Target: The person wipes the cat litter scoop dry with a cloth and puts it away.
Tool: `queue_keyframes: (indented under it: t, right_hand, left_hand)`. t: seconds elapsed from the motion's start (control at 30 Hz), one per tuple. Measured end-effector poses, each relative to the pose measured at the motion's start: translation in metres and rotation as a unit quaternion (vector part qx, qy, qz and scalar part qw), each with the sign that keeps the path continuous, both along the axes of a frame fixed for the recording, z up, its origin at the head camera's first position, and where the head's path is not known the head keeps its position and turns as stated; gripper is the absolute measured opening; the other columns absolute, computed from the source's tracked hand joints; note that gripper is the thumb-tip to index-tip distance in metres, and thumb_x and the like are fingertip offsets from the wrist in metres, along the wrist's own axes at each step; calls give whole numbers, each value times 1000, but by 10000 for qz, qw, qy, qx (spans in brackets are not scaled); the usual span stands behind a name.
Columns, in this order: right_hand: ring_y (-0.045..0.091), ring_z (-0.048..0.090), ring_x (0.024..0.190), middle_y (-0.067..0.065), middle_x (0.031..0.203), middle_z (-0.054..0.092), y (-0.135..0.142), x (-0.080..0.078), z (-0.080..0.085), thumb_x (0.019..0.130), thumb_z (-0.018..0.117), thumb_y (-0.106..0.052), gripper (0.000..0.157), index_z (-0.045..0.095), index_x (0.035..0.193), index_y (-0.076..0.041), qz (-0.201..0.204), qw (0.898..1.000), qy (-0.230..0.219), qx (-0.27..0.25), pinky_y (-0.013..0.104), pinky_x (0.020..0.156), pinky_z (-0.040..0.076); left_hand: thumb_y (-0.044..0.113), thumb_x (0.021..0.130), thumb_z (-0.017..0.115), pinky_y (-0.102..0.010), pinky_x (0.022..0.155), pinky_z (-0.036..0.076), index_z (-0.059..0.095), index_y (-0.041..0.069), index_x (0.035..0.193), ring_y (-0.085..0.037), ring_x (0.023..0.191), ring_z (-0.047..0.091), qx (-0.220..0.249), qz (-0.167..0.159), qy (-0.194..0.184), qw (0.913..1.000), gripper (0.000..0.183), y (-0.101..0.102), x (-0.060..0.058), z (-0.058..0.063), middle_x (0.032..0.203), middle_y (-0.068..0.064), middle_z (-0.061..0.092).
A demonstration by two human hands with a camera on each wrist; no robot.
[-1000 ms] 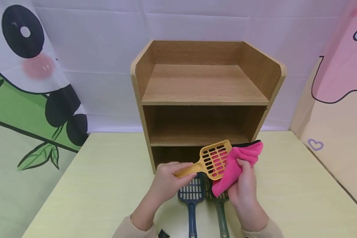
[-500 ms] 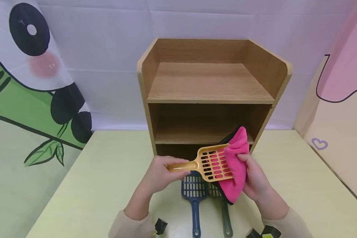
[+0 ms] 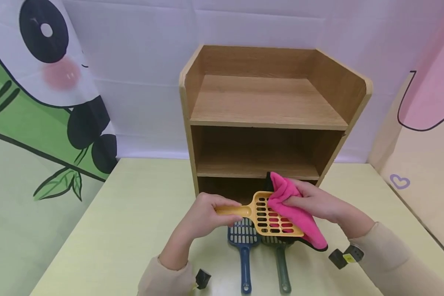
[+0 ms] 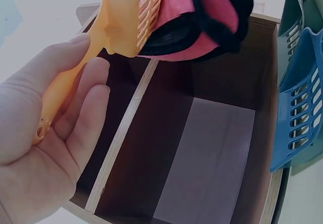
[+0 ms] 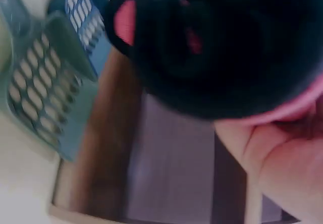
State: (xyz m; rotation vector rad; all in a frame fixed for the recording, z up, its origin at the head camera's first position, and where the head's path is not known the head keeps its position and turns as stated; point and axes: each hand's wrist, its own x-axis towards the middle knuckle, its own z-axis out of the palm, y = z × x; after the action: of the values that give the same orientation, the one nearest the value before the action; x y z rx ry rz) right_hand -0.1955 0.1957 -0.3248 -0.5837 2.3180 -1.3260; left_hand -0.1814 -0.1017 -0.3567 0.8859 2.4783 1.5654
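Note:
My left hand (image 3: 207, 216) grips the handle of a yellow slotted litter scoop (image 3: 260, 218), thumb on one side and fingers curled on the other. The scoop lies level, its head pointing right. In my right hand (image 3: 314, 200) is a pink cloth (image 3: 299, 218) with black edging, pinched and folded over the far end of the scoop's head. Pink shows through several slots. Seen from the left wrist, the cloth (image 4: 202, 27) wraps the head's end. The right wrist view is blurred, with the cloth's dark side (image 5: 242, 47) covering much of it.
A blue litter scoop (image 3: 245, 263) and a dark green one (image 3: 282, 267) lie side by side on the pale table (image 3: 151, 193), handles toward me. Behind them stands a wooden shelf unit (image 3: 268, 123). Part of the green scoop is hidden under the yellow scoop and cloth.
My right hand has swung over to the cloth's upper side, its forearm now coming from the right. The cloth has shifted across the scoop's head. The left hand keeps its grip.

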Motion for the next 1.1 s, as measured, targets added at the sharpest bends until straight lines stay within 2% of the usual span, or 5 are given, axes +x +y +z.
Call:
queue_keyframes:
  t: [0.37,0.6,0.87,1.0,1.1]
  right_hand:
    - [15,55,82,-3,93,58,-23,-3,17,90,57,-8,26,56,114,-20,1107,9734,1187,1617,25,66,49]
    - [12,56,92,-13,101,59,-40,3,17,90,59,-12,36,56,117,-36,1359,9701,887,1803,30,78,48]
    - [11,57,82,-9,97,63,-26,5,13,89,62,-14,36,57,122,-28,690,9740,1621,1424,26,69,50]
    - [13,56,79,-3,95,63,-13,8,8,88,65,-14,37,58,123,-21,28,9738,2025,1032,25,63,50]
    - [14,59,80,3,99,64,-3,11,2,89,64,-13,34,56,122,-13,-588,9798,1882,343,25,63,53]
  left_hand:
    - [19,78,77,-22,59,54,73,4,101,-5,58,64,-193,-162,-102,9996,27,2,3,1,87,-10,73]
    - [18,76,79,-21,60,54,75,4,96,-2,65,63,-125,-433,-12,9990,25,8,7,-5,87,-10,74]
    - [19,76,79,-19,59,52,75,6,100,-4,72,61,-162,-233,887,9957,27,5,8,4,89,-7,74]
    - [18,76,79,-18,58,52,74,5,101,-6,71,60,-187,39,1061,9942,28,-1,9,9,90,-7,73]
    - [19,76,79,-18,58,52,74,5,101,-6,70,59,-173,179,1110,9935,28,-4,10,12,90,-7,73]
